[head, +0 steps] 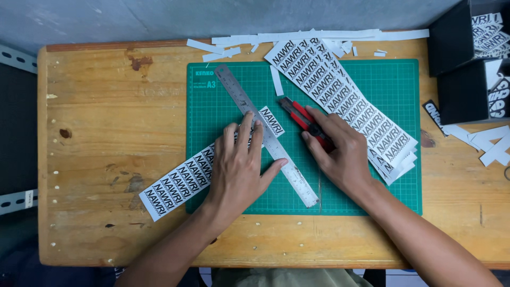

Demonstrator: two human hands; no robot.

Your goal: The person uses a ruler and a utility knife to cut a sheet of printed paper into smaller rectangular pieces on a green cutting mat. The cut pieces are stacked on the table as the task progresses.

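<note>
Bright, even light; sharp, soft shadows.

On the worktop (95, 159) lies a cutting mat (372, 196); a ruler (241, 98) crosses a sticker strip (175, 183) on it, sticker sheets (350, 106) right, boxes (457, 37) far right

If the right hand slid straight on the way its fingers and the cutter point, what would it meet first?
Likely the loose white paper strip beyond the red and black cutter that the right hand holds, with the stacked printed sheets just beside that line.

White label strip (178, 183) under left hand (236, 165); label stack (345, 101) beside, black boxes (459, 64) perhaps holding more.
</note>
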